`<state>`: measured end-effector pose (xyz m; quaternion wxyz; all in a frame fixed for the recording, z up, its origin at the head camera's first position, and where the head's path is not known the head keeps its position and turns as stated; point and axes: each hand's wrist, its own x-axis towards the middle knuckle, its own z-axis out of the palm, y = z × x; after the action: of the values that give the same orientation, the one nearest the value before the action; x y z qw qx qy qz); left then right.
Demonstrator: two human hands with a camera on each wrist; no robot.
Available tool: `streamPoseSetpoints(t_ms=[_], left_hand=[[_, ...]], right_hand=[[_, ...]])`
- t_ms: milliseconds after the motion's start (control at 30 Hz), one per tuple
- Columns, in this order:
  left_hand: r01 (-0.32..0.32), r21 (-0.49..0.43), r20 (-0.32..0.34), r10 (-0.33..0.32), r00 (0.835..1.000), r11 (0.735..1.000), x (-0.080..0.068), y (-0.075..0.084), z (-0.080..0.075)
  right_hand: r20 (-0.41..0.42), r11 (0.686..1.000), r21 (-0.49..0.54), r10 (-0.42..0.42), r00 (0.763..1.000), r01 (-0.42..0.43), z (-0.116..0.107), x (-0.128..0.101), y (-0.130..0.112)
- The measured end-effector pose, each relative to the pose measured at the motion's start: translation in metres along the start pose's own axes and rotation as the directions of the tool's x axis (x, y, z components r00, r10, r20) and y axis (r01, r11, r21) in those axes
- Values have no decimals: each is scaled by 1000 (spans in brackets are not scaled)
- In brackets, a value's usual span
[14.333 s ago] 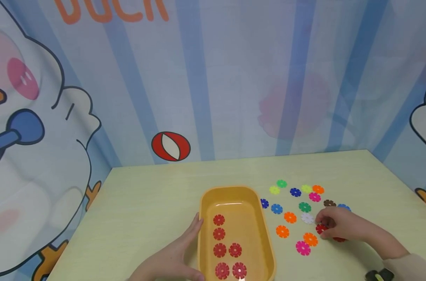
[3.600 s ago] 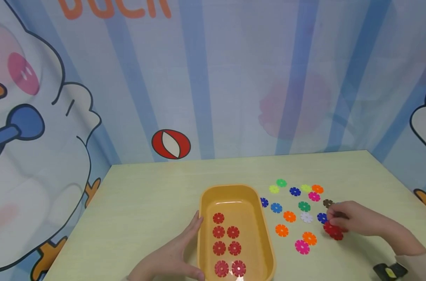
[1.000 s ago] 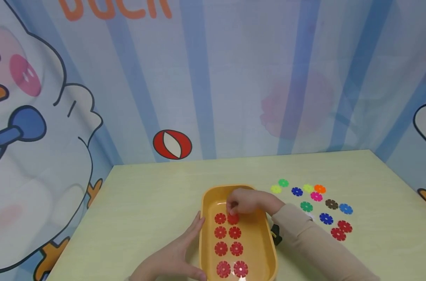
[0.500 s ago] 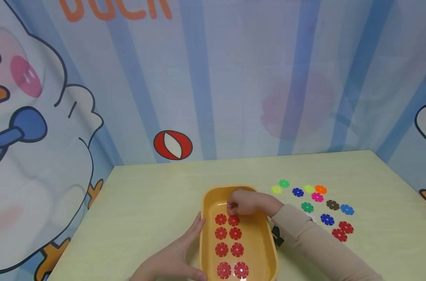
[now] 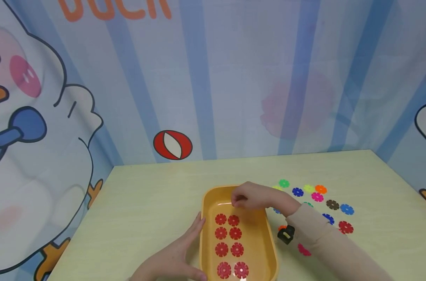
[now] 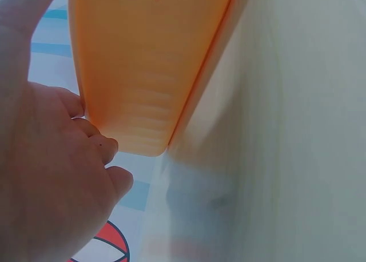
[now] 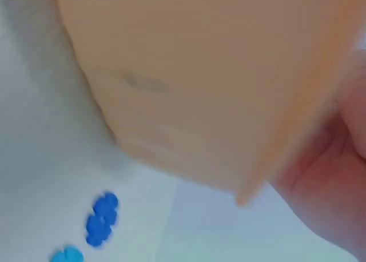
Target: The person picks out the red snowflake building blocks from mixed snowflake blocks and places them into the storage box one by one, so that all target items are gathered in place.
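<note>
In the head view, a yellow plastic tray [image 5: 258, 242] holds several red snowflake discs [image 5: 221, 233] in two columns. My left hand [image 5: 172, 255] rests along the tray's left side, its fingers spread against the outer wall; the left wrist view shows fingertips touching that wall. Over the tray's far right part is my right hand [image 5: 256, 195], fingers loosely curled, with no disc visible in it. It is apart from the farthest red disc [image 5: 233, 220] of the right column. The right wrist view shows mostly the tray's outer wall [image 7: 189, 102], blurred.
Loose snowflake discs lie right of the tray, among them a brown one [image 5: 332, 205], a light blue one [image 5: 347, 209] and a red one [image 5: 346, 227]. The right sleeve [image 5: 318, 234] hides some of them. A patterned curtain [image 5: 234, 78] hangs behind the table [image 5: 146, 203].
Compared with earlier frames, more red discs lie in the tray. Over the last half second my right hand has let go of the farthest right-column disc and lifted away rightward. The left hand stays put.
</note>
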<state>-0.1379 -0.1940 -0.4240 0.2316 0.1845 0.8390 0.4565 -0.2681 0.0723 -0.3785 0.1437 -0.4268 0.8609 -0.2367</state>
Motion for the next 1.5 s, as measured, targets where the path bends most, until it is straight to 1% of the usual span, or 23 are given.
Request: streamPoseSetpoints(t_ms=[100,333,567,767,967,1100,1200,1267,1367,1500], left_hand=[[-10,-2,0,10,1000,1000,0,0,0],[6,-21,-5,-6,1000,1000,1,1,0],[3,-29,1,-3,1000,1000,2,1,0],[9,-44,1,-9,1000,999,3,-1,0],[8,-68,2,-8,1000,998,3,-1,1],[16,-94,6,-15,1000,995,2,-1,2],[27,-97,3,-26,1000,995,1,0,3],[42,-119,3,-42,999,992,1,1,3],[59,-153,4,-59,998,986,1,1,4],[44,-177,5,-43,999,983,1,0,4]], right_hand=[[-14,1000,21,-14,1000,14,-10,-15,1],[-51,998,53,-24,998,27,-29,-57,5],[-81,999,48,25,996,-21,-37,-103,17],[-124,994,75,93,988,-84,-41,-139,28],[-184,984,89,170,968,-156,-39,-170,46],[-210,966,93,256,944,-241,-36,-186,58],[-223,951,89,308,925,-295,-32,-197,68],[-231,946,87,324,917,-312,-30,-202,75],[-233,938,110,345,909,-328,-26,-210,84],[-223,930,137,365,904,-341,-22,-218,95]])
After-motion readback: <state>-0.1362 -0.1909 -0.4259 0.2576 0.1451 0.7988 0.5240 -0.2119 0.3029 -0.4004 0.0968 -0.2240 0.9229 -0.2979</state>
